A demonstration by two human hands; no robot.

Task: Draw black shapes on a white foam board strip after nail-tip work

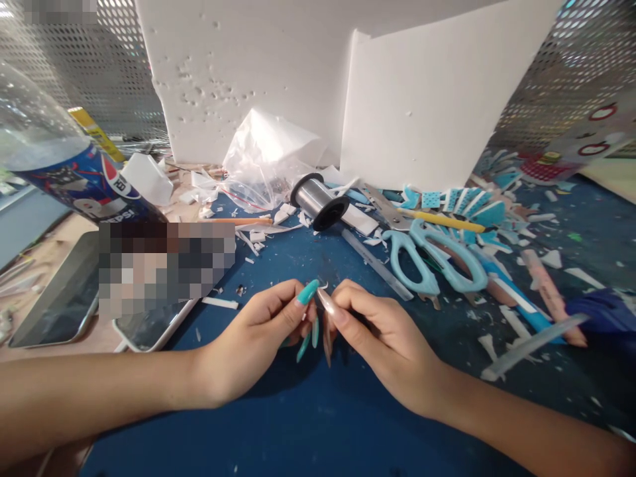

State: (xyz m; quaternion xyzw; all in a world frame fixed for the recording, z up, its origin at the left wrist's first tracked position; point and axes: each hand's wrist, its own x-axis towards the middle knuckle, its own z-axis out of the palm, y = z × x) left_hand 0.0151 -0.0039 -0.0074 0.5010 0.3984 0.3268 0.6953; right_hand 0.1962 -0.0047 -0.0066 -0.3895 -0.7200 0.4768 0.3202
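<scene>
The left hand, with long teal nails, and the right hand, with long beige nails, meet over the middle of the dark blue worktop. A small, thin white piece is located between them, at the tip of the right thumb. The right fingers are narrow, pinching this piece. The left fingers are bent beside it; their pads are hidden, so whether they grip anything cannot be told.

Obstructions beyond the hands, toward the far edge: a black-flanged spool of silvery wire, a translucent rod and scissors with light blue handles. A yellow pencil lies across the scissors. Behind the spool sits a crumpled translucent plastic bag. White foam boards stand upright along the far edge.

Toward the left edge: a dark-screened phone lies beside a second, partly blurred phone with a pale rim. A clear bottle with a blue Pepsi label stands behind them.

Toward the right edge: a blue-and-white slim tool, a pink marker-like stick and a frosted rod. Blue-and-white patterned strips fan out behind the scissors. White scraps litter the far half.
</scene>
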